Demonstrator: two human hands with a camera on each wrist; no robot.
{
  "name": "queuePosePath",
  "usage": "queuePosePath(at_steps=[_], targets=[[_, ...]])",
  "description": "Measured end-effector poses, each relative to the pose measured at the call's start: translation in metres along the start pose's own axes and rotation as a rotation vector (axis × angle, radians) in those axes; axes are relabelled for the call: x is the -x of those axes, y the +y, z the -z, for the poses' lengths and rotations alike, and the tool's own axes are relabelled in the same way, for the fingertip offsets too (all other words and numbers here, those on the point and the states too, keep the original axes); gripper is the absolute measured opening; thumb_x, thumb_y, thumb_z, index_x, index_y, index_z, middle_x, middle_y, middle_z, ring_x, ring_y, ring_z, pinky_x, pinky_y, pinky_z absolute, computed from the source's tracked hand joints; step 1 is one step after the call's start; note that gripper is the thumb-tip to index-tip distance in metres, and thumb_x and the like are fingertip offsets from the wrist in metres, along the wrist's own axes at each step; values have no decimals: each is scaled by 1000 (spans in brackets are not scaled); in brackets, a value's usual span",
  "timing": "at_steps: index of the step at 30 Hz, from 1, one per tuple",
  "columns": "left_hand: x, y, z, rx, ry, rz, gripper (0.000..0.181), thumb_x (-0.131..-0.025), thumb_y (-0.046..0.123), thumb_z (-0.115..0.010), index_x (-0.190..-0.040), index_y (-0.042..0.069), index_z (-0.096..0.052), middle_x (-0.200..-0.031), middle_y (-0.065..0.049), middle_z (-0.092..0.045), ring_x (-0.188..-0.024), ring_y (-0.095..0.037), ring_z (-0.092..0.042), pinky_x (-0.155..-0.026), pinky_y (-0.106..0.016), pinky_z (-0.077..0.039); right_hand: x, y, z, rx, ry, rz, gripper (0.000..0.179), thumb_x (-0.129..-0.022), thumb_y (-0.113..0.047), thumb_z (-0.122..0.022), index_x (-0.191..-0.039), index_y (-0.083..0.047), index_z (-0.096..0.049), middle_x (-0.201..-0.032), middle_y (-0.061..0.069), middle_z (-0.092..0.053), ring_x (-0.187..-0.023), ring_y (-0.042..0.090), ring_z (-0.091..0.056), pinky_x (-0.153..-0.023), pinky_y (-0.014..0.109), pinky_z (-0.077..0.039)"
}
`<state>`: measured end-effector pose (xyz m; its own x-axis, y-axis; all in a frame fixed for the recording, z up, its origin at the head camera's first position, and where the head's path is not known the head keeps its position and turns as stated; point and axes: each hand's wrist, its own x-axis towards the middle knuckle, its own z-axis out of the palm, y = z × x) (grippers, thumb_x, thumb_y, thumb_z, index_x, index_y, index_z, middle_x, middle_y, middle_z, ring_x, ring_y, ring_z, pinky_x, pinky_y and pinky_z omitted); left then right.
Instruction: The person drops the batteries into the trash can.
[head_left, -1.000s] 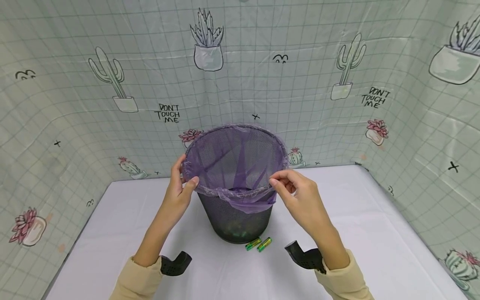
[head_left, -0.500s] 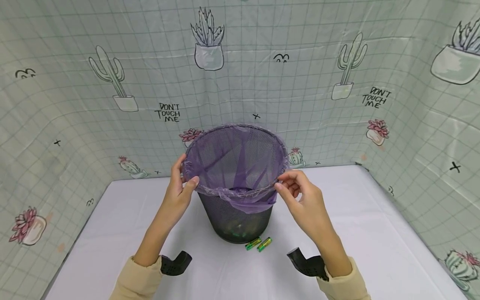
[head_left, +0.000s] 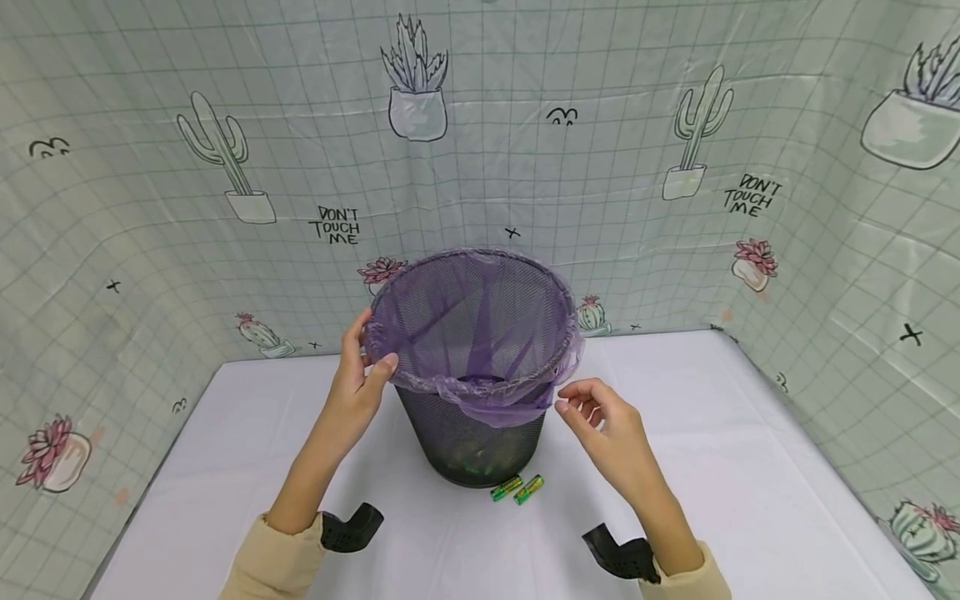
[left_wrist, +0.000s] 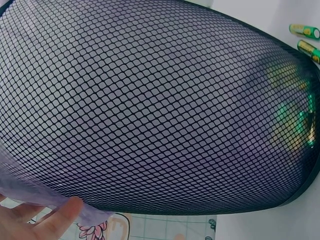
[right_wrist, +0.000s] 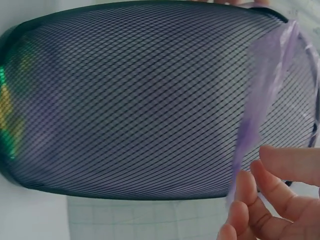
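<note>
A black mesh wastebasket (head_left: 468, 446) stands in the middle, with a purple trash bag (head_left: 498, 408) lining it and folded over its rim. My left hand (head_left: 358, 371) holds the rim at the left through the bag, thumb on top and fingers around the outside. In the left wrist view, those fingertips (left_wrist: 75, 202) lie on the purple film. My right hand (head_left: 603, 421) is just off the basket's right front, fingers loosely bent, with a small gap between thumb and index finger. In the right wrist view, the bag's hanging edge (right_wrist: 250, 130) reaches down beside the fingertips.
Two green-and-yellow batteries (head_left: 517, 488) lie on the white tabletop (head_left: 750, 467) in front of the basket. Blurred green and yellow shapes (left_wrist: 295, 120) show through the mesh near its bottom. A cactus-print curtain (head_left: 480, 183) surrounds the table behind and at both sides.
My right hand has moved from the rim slightly right and down, and the bag's right edge now hangs over the outside there. The left hand has stayed in place.
</note>
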<state>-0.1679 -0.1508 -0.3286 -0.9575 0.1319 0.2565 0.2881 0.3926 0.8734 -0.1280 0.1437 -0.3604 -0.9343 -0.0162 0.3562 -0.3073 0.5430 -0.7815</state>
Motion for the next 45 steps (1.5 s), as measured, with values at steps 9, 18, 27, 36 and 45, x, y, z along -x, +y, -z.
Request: queuePosePath(at_steps=[9, 18, 27, 36, 45], targets=[[0, 1, 0, 2, -5, 2, 68, -95, 22, -43, -149, 13, -3, -142, -22, -21, -125, -40, -36, -95, -54, -37, 8, 32, -14, 58, -109, -91, 15, -84, -16, -67, -98, -12, -66, -80, -2, -56, -74, 7, -47, -66, 21, -42], [0, 1, 0, 2, -3, -1, 68, -95, 22, -43, -149, 12, -3, -142, -23, -21, -125, -41, -35, -96, -56, -37, 14, 62, -29, 34, -231, -192, 22, -81, -16, -69, -102, -8, -67, -82, -1, -58, -76, 10, -50, -67, 23, -43], [1, 1, 0, 2, -3, 4, 69, -95, 22, -43, -149, 12, -2, -143, -23, -20, -126, -42, -34, -97, -56, -36, 21, 81, -42, 15, -336, -222, 28, -82, -19, -68, -106, -6, -66, -86, 1, -60, -78, 11, -52, -66, 25, -42], [0, 1, 0, 7, 2, -6, 68, -95, 20, -43, -149, 11, -3, -141, -24, -22, -125, -42, -35, -96, -55, -36, 26, 96, -51, -48, -411, -210, 29, -81, -14, -67, -107, -2, -64, -82, 2, -60, -72, 9, -52, -62, 23, -41], [0, 0, -1, 9, -1, -6, 69, -94, 20, -43, -149, 11, -2, -142, -24, -22, -124, -41, -36, -95, -54, -37, 31, 103, -56, -95, -413, -185, 27, -78, -14, -68, -102, -2, -65, -76, 1, -60, -66, 5, -49, -59, 22, -39]])
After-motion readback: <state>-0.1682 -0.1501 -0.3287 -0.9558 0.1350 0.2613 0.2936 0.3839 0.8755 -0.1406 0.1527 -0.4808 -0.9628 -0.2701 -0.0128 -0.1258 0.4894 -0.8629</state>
